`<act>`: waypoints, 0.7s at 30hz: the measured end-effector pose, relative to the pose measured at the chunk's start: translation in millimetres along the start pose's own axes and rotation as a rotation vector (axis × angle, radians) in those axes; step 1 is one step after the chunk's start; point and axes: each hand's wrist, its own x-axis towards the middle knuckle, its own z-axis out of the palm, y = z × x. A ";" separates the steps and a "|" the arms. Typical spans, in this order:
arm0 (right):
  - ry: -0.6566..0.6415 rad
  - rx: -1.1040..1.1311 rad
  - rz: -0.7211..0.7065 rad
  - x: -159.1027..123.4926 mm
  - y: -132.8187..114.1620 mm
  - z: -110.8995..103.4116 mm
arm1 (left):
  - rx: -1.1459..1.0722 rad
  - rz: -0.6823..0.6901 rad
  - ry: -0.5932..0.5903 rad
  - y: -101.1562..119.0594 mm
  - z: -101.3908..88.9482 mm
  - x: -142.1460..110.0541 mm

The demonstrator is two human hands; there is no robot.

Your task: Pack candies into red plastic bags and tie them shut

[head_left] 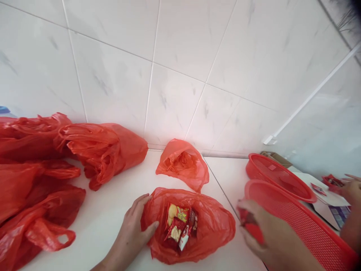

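An open red plastic bag (214, 226) lies on the white counter in front of me, with several snack packets (180, 224) inside it. My left hand (134, 229) rests on the bag's left rim, fingers spread and thumb pressed on the plastic. To the right of the bag, my right hand (265, 235) is closed round a small red packet (249, 224), just in front of a red mesh basket (307, 229).
A second red mesh basket (279, 175) stands behind the first. A smaller red bag (183, 163) lies behind the open one, and several filled red bags (56, 158) pile up at the left. Another person's hand (351, 188) reaches in at the far right, over packets and papers.
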 end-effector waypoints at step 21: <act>0.477 0.206 0.468 -70.3 -15.5 98.8 | -0.168 -0.117 0.020 12.8 -8.1 -2.1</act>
